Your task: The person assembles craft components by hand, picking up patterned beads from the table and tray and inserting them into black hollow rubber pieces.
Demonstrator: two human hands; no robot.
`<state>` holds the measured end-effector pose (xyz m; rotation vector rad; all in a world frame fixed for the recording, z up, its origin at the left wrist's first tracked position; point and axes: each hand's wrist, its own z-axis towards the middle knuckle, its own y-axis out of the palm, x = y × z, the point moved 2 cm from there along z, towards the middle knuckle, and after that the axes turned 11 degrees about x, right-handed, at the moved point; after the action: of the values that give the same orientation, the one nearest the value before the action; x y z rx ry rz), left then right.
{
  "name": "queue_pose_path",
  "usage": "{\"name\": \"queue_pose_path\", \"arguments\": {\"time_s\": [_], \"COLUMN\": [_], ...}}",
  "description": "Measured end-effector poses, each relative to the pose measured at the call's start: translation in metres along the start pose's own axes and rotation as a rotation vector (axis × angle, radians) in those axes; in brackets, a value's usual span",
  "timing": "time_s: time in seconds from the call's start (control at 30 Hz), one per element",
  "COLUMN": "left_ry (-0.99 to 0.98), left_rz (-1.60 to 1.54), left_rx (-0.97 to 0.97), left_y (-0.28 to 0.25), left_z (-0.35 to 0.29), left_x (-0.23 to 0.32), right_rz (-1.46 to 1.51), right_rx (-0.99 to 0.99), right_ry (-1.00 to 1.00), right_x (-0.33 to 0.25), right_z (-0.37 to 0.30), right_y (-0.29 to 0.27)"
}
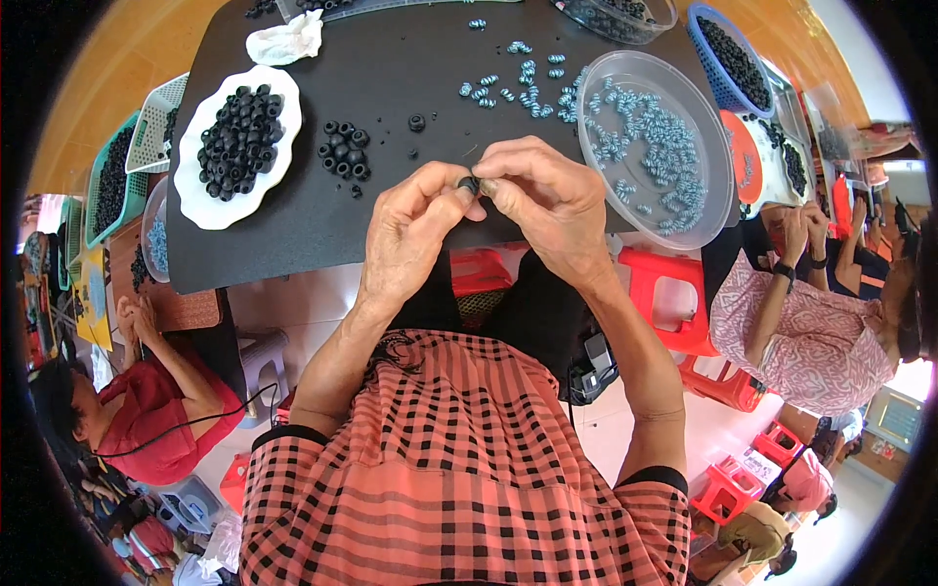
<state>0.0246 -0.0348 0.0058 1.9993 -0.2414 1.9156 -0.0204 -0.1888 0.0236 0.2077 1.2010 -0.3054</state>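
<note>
My left hand (415,220) pinches a black bead (469,184) between thumb and fingertips, just past the table's near edge. Against the bead, the fingers of my right hand (552,200) are closed in a pinch; whatever they hold is too small to make out. Left of my hands lie a small cluster of black beads (344,151) and one single black bead (416,122). A white scalloped plate (205,210) heaped with black beads is farther left. Blue striped beads (530,96) are scattered beyond my right hand, beside a round clear tray (721,186) holding many more.
A crumpled white cloth (285,39) lies at the far left of the black table (322,249). A blue basket (699,49) of black beads stands far right, a teal basket (98,230) at left. Red stools (674,293) and co-workers (166,420) are on both sides.
</note>
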Motion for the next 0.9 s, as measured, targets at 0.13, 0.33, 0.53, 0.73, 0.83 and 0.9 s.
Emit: {"name": "queue_pose_path", "arguments": {"time_s": [0.13, 0.33, 0.53, 0.73, 0.83, 0.9], "left_ry": [0.001, -0.004, 0.014, 0.003, 0.039, -0.016], "left_rz": [0.027, -0.07, -0.073, 0.077, -0.053, -0.108], "left_rx": [-0.009, -0.007, -0.021, 0.028, 0.008, -0.004], "left_y": [0.0, 0.004, 0.006, 0.01, 0.013, 0.013], "left_z": [-0.001, -0.001, 0.001, -0.001, 0.002, 0.003], "left_x": [0.001, -0.002, -0.005, 0.006, 0.002, 0.0], "right_rz": [0.007, -0.005, 0.134, -0.021, 0.046, 0.115], "right_rx": [0.009, 0.034, 0.093, 0.006, 0.029, 0.054], "right_ry": [0.0, 0.019, 0.104, -0.026, 0.008, 0.035], "right_x": [0.0, -0.006, -0.003, -0.004, 0.0, 0.001], "right_z": [-0.001, -0.002, -0.004, -0.002, -0.002, -0.002], "right_y": [0.001, 0.004, 0.004, -0.001, 0.0, 0.001]}}
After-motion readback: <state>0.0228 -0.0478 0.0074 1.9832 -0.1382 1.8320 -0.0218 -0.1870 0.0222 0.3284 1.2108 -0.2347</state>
